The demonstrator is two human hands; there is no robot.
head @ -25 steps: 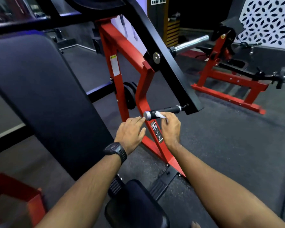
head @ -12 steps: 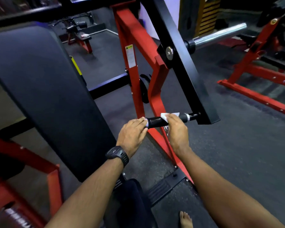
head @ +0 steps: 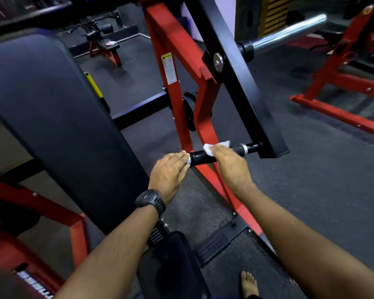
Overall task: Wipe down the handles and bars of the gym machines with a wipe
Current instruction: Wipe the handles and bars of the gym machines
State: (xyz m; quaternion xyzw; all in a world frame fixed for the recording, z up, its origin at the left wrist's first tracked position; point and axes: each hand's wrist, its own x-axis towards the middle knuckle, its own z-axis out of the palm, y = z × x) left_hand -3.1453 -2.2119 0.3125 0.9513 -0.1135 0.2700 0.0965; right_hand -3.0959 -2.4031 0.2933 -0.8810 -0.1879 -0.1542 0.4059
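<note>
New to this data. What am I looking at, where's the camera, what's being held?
There is no robot here. A single camera worn on a person's head looks down at their own arms in a gym. The left hand, with a black watch at the wrist, touches the free end of a black handle. The right hand holds a white wipe on that handle. The handle sticks out of a black lever arm on a red frame. To the left is a dark back pad.
</note>
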